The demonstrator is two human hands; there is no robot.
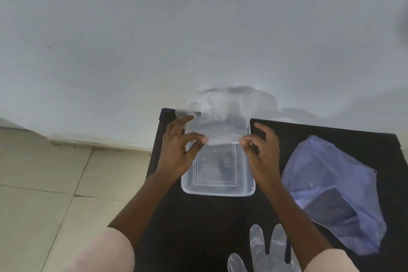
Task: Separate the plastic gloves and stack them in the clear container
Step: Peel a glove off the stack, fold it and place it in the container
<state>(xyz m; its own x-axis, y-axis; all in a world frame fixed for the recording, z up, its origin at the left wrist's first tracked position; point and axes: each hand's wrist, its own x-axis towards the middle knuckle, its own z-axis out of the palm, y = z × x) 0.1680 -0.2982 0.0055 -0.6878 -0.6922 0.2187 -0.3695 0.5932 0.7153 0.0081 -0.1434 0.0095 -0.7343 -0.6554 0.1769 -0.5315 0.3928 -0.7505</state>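
Note:
A thin clear plastic glove (pixel 223 119) hangs stretched in the air above the far end of the clear container (pixel 217 192). My left hand (pixel 180 150) pinches its left edge and my right hand (pixel 260 152) pinches its right edge. The rectangular container sits on the black table (pixel 198 227), and I cannot tell whether anything lies inside it. Another clear glove (pixel 268 247) lies flat on the table near its front edge, fingers pointing away from me.
A bluish translucent plastic bag (pixel 335 194) lies crumpled on the right side of the table. A white wall (pixel 198 28) rises right behind the table. Beige floor tiles (pixel 44 183) show to the left.

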